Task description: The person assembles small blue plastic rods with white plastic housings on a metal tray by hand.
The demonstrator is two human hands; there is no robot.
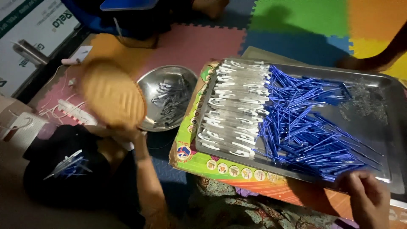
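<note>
At five o'clock on metal tray (pixel 394 127): right hand (pixel 368 198) pinched on blue tubes (pixel 305 123). Judged light, thin, slippery; best pinched mid-length. At nine o'clock, left hand (pixel 112 95) blurred; grip cannot be told.

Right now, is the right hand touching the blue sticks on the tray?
Touching. The head view shows the right hand at the tray's near edge, its fingertips resting on the ends of the blue sticks.

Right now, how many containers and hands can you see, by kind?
Metal tray: 1
Round metal bowl: 1
Woven fan, blurred: 1
Left hand: 1
Right hand: 1
Total: 5
The blue sticks and clear clip pieces on the tray are too many to count.
</note>
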